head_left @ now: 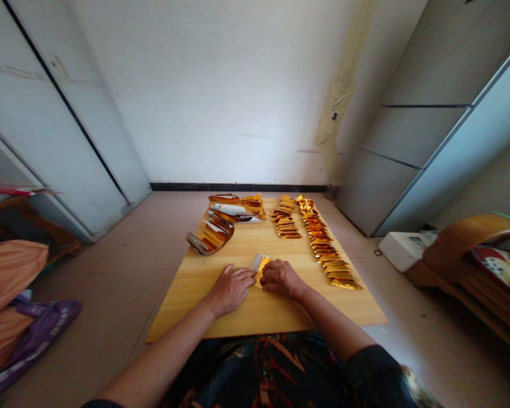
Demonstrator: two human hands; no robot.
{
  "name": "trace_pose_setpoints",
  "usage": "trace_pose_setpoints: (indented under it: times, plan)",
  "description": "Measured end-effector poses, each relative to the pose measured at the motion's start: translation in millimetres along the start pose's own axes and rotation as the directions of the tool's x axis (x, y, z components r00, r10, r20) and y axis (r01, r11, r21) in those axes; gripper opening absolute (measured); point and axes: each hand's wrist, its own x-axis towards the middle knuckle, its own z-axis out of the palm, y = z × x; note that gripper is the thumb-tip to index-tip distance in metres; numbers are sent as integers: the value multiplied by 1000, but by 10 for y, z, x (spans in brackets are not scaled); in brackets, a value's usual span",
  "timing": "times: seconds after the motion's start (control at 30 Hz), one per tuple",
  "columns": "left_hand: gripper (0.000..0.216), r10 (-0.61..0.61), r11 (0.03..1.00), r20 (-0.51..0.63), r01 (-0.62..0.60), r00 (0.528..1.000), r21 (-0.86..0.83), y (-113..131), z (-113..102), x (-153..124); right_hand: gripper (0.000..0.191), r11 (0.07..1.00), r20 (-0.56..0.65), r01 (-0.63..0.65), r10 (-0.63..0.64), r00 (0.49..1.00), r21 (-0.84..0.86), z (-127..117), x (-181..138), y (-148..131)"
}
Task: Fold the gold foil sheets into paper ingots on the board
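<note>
A small sheet of gold foil paper (262, 264) with a pale side showing lies on the wooden board between my hands. My left hand (230, 288) rests flat on the board, fingers stretched out, fingertips touching the sheet's left edge. On its right part, the fingers of my right hand (283, 277) are curled and pressed together on the paper; they hide part of it. To the right runs a long row of folded gold foil pieces (323, 243), overlapping one another. A shorter row of folded gold pieces (285, 218) stands beside it, nearer the middle.
At the board's (187, 309) far left are a curved stack of gold sheets (215, 233) and a white tube-like item (228, 209). A wall is beyond. Orange and purple bags (46, 323) lie left; a white box (402, 250) and wooden furniture (450, 249) stand right.
</note>
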Motion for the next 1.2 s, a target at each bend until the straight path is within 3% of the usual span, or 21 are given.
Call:
trace_pose_setpoints:
  times: [0.27, 0.5, 0.67, 0.9, 1.2]
  plan:
    - [8, -106, 994, -131, 104, 986, -24, 108, 112, 85, 5, 1000, -109, -3, 6, 994, 25, 136, 17, 36]
    - [15, -106, 994, -230, 111, 968, 12, 118, 222, 87, 5, 999, -119, 16, -10, 993, 51, 159, 18, 98]
    - [16, -107, 993, -244, 114, 964, 15, 105, 241, 99, 14, 992, -71, 89, -83, 994, 84, 141, -7, 173]
    - [6, -148, 989, -202, 141, 968, -52, 163, 132, 93, 6, 996, -156, 73, -65, 986, 46, 219, 65, 155]
    - [13, -162, 987, -230, 157, 960, -39, 167, 163, 107, 15, 975, -177, 85, -48, 983, 207, 263, 106, 234]
